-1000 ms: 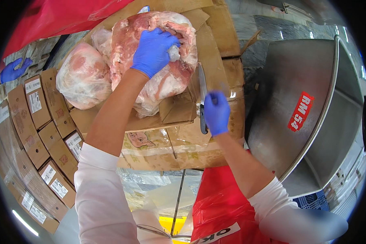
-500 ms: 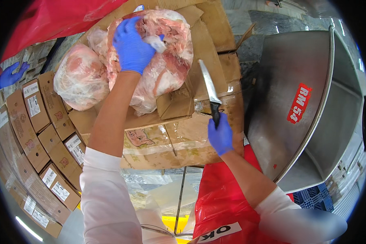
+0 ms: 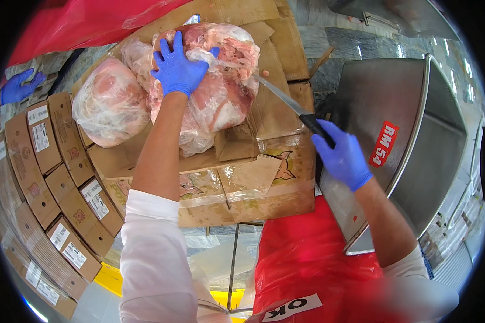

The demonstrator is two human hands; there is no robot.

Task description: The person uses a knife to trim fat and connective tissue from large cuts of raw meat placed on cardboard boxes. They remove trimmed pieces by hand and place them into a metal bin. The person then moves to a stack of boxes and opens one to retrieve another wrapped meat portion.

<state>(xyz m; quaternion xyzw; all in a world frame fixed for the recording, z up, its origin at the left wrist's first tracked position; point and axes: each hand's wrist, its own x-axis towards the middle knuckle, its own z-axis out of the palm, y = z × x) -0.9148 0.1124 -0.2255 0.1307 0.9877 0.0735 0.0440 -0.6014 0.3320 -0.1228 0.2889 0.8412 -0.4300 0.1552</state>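
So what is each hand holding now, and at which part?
The right hand holds a knife by its black handle, blade pointing at the wrapped meat. The left hand lies flat on top of that meat, pressing rather than gripping.

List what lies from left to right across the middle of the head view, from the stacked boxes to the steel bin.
Stacked labelled cardboard boxes → smaller bagged meat block → left hand pressing on the large bagged meat block → knife → right hand gripping its handle → steel bin.
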